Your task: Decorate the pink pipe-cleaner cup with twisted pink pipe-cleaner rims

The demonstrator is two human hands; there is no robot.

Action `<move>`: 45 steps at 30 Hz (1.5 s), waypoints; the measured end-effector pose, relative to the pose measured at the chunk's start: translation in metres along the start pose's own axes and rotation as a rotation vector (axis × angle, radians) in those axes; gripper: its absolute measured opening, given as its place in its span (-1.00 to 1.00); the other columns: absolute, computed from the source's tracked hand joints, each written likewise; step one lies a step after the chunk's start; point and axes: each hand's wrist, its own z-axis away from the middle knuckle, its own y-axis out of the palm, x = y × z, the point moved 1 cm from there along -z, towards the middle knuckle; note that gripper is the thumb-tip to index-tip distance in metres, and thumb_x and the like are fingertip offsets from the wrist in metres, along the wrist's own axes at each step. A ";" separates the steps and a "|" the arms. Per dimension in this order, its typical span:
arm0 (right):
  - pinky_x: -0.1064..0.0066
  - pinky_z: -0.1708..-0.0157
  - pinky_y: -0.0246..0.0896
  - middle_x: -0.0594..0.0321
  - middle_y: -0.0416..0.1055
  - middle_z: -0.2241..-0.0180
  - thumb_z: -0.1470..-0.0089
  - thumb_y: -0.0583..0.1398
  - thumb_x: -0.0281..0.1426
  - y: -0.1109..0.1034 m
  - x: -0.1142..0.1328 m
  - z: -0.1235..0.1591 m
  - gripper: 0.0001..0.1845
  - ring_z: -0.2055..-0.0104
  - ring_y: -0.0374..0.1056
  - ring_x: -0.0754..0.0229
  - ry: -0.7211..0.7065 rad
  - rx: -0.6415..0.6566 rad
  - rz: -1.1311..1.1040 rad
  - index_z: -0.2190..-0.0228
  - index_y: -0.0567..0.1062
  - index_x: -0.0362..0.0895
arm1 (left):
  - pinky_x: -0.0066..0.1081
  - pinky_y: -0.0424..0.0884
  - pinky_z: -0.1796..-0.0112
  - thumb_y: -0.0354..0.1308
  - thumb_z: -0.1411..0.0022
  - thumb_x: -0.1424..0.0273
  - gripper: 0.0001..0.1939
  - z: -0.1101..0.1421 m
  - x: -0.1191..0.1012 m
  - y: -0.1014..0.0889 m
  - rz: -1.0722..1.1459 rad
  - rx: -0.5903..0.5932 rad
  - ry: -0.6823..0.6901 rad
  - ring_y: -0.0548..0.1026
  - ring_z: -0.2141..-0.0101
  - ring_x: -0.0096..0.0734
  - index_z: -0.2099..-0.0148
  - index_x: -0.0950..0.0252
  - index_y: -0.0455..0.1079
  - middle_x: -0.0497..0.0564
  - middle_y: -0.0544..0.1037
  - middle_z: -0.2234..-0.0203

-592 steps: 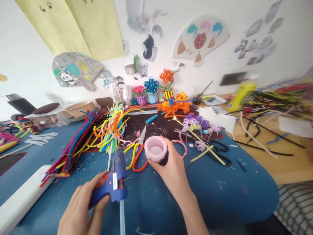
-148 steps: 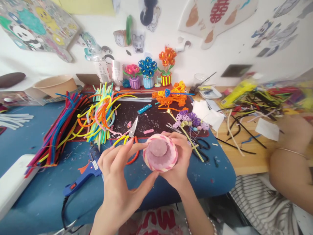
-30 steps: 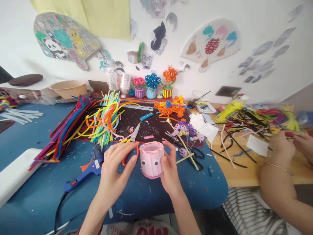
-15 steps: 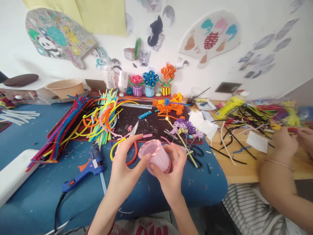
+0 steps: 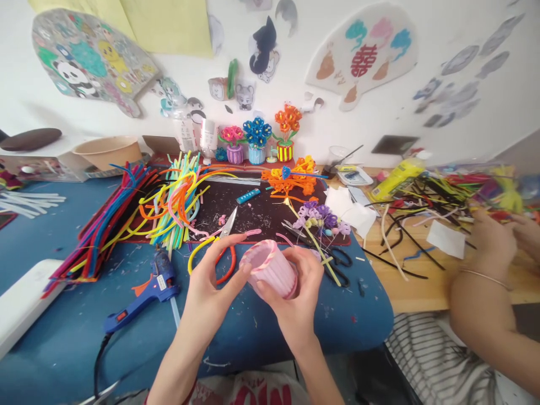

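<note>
A small pink ribbed pot point(image 5: 275, 274) with a twisted pink-and-white rim is tilted, its mouth toward the upper left. My right hand point(image 5: 297, 306) grips it, fingers curled round the far right side and thumb on the near wall. At the left of the rim, my left hand point(image 5: 207, 289) pinches the edge with its thumb; its index finger reaches out beyond, and the other fingers are partly hidden. Behind my left hand lie open scissors point(image 5: 230, 225) with yellow and red handles. Black-handled scissors point(image 5: 340, 261) rest right of the pot.
A blue glue gun point(image 5: 145, 295) lies on the blue table at left. Bundles of colourful pipe cleaners point(image 5: 177, 208) and purple flowers point(image 5: 320, 219) cover the dark mat. Three potted flowers point(image 5: 257, 140) stand behind. A co-worker's hands point(image 5: 491, 242) work at the right.
The camera view has shifted slightly. Both hands keep hold of the pink pot, which has tipped a little more to the left. The co-worker's hands have moved slightly.
</note>
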 end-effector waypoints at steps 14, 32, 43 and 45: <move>0.06 0.09 0.36 0.07 0.32 0.05 0.10 0.41 -0.34 -0.002 -0.007 0.001 -0.27 0.05 0.37 0.01 -0.154 0.013 0.019 -0.05 0.22 -0.02 | -0.28 0.22 -0.08 0.19 -0.25 0.42 -0.70 0.001 -0.009 0.002 -0.494 0.003 0.403 0.38 -0.04 -0.34 -0.03 0.08 0.40 -0.07 0.49 0.00; 0.06 0.14 0.45 0.10 0.34 0.09 -0.01 0.31 -0.53 -0.022 0.013 -0.030 -0.68 0.03 0.36 0.01 -0.810 0.211 0.289 0.21 0.38 -0.04 | -0.17 0.22 -0.12 0.21 -0.24 0.33 -0.64 0.002 -0.009 -0.010 -0.381 0.149 0.412 0.37 -0.07 -0.21 -0.09 0.04 0.41 -0.03 0.51 -0.03; 0.03 0.19 0.46 0.13 0.45 0.19 -0.07 0.25 -0.40 -0.029 0.024 -0.031 -0.51 0.14 0.45 -0.02 -0.635 0.308 0.295 -0.04 0.28 0.03 | -0.08 0.28 -0.10 0.20 -0.23 0.30 -0.68 0.000 -0.011 -0.012 -0.372 0.122 0.385 0.36 -0.08 -0.15 -0.05 0.00 0.46 0.00 0.49 -0.05; 0.02 0.17 0.44 0.16 0.43 0.16 -0.01 0.32 -0.40 -0.028 0.020 -0.030 -0.51 0.11 0.44 -0.01 -0.661 0.282 0.257 0.04 0.32 0.09 | -0.09 0.25 -0.12 0.21 -0.23 0.34 -0.66 0.001 -0.012 -0.013 -0.374 0.113 0.394 0.35 -0.08 -0.16 -0.06 -0.03 0.45 -0.02 0.48 -0.06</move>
